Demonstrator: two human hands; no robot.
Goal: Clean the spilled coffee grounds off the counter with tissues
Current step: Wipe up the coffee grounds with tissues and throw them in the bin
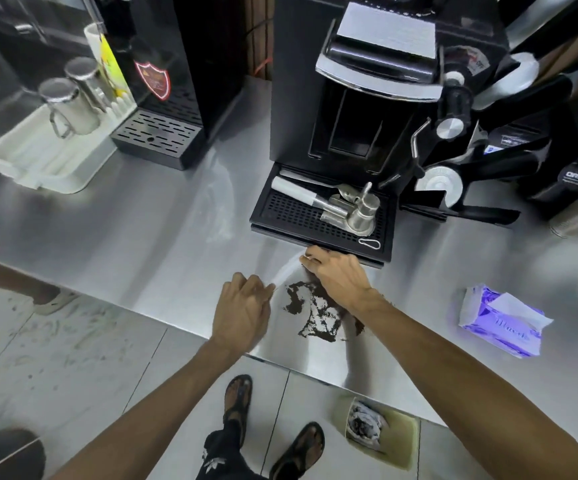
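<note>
Judging progress: partway at most. Coffee grounds (315, 317) lie smeared on the table (142, 237) near its front edge, partly under the right hand (336, 278). Left hand (242, 313) and right hand each pinch an end of a blurred white tissue (286, 273), fingers curled narrow. A soiled wad (363, 424) in the floor bin (402, 441) suggests one pass is done. The bulk is uncleared. Tissue pack (502, 320) lies well to the right.

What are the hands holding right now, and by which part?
What looks like a blurred white tissue, stretched between them: the left hand pinches one end, the right hand the other.
</note>
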